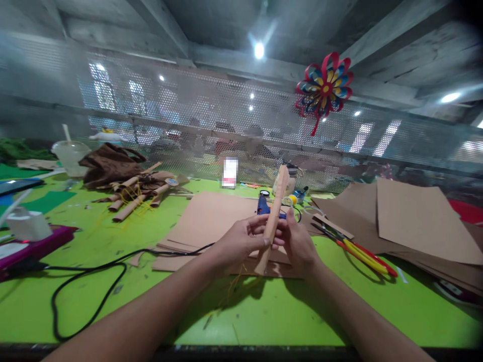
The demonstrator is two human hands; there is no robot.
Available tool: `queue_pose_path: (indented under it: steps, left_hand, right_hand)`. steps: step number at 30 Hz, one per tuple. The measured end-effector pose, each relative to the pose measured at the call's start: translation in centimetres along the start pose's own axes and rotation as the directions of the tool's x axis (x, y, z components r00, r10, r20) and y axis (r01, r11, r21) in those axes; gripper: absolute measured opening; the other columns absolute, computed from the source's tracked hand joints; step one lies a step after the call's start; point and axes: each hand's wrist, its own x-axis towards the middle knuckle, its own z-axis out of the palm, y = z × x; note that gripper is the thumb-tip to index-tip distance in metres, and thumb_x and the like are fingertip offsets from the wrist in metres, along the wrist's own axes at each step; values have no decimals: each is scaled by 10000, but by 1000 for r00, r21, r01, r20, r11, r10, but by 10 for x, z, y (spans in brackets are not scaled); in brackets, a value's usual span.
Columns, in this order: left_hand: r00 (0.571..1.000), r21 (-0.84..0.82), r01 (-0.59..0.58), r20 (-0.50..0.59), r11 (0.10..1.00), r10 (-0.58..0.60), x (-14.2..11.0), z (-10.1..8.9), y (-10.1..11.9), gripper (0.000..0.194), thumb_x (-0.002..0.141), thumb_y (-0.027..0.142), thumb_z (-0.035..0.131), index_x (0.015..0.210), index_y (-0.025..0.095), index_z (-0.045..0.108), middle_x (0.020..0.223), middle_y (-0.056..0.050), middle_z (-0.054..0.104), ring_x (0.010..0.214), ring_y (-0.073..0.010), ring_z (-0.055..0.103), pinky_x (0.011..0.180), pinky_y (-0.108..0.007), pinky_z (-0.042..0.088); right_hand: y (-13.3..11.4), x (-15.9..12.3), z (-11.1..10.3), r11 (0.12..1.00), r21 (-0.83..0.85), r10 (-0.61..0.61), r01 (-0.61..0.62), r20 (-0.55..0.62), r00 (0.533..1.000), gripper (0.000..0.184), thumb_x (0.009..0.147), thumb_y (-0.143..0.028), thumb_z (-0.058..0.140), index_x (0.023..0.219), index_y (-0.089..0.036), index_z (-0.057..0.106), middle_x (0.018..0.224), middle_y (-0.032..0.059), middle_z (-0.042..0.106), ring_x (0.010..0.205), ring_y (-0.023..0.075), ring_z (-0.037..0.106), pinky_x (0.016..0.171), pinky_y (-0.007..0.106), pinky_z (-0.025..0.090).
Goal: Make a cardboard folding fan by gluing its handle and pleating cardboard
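Note:
Over the middle of the green table I hold a long rolled brown paper stick [277, 206], tilted with its upper end away from me. My left hand [243, 237] grips its lower half, thumb across the front. On the other side my right hand [300, 241] has curled fingers against the back of the roll and its thumb pointing up. Thin yellow strands [236, 281] show beneath its lower end. Behind my hands lies a blue glue gun [263, 205], partly hidden by the roll. Brown paper sheets [211, 213] lie below and behind my hands.
Scissors with red and yellow handles [368, 256] lie at right, beside stacked brown sheets [422, 221]. At left are several paper rolls with yellow strands [132, 198], a brown bag [109, 163], a plastic cup [71, 156], a purple power strip [56, 241] and a looping black cable [90, 264].

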Motion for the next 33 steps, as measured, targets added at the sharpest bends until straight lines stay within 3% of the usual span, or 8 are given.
queue_pose_path:
  steps: [4, 9, 12, 23, 28, 33]
  left_hand:
    - [993, -90, -12, -119, 996, 1, 1, -3, -1, 534, 688, 69, 734, 1194, 139, 579, 1038, -127, 681, 943, -201, 646, 900, -361, 490]
    - [986, -128, 8, -165, 992, -30, 2, -6, -2, 633, 659, 41, 738, 1250, 116, 526, 986, -116, 689, 860, -177, 661, 855, -329, 501]
    - [987, -121, 20, -158, 992, -39, 3, -7, -2, 675, 638, 38, 739, 1270, 101, 511, 980, -115, 687, 783, -161, 665, 827, -318, 501]
    - [991, -74, 56, -119, 996, -64, 1, -5, 2, 647, 650, -16, 662, 1266, 144, 542, 1090, -126, 661, 821, -173, 681, 766, -245, 512]
    - [988, -107, 34, -145, 994, -50, 1, 0, 6, 362, 814, 107, 552, 1171, 119, 614, 1042, -135, 678, 791, -173, 674, 805, -302, 525]
    - [981, -35, 24, -193, 999, -30, 3, -5, 1, 387, 829, 167, 590, 1212, 121, 584, 909, -109, 701, 727, -150, 648, 741, -277, 512]
  right_hand:
    - [2, 1, -1, 996, -67, -62, 64, 38, 997, 444, 810, -555, 589, 782, -124, 692, 690, 56, 639, 569, 113, 550, 541, 230, 509]
    - [6, 2, -6, 975, -187, -102, 121, 106, 989, 321, 821, -461, 617, 868, -158, 714, 821, 63, 689, 673, 145, 600, 610, 262, 510]
    - [6, 2, -7, 957, -254, -109, 139, 129, 986, 300, 823, -446, 617, 886, -169, 715, 817, 50, 687, 678, 147, 601, 635, 274, 513]
    - [6, 3, -10, 954, -267, -92, 134, 163, 982, 303, 844, -425, 600, 950, -162, 707, 963, 88, 703, 905, 225, 637, 827, 359, 510]
    - [5, 2, -6, 980, -177, -63, 89, 146, 987, 314, 808, -435, 639, 950, -164, 708, 921, 74, 707, 839, 217, 648, 769, 355, 525]
    - [6, 1, -6, 977, -180, -79, 110, 171, 982, 286, 836, -408, 614, 944, -158, 698, 850, 55, 661, 730, 163, 592, 674, 308, 502]
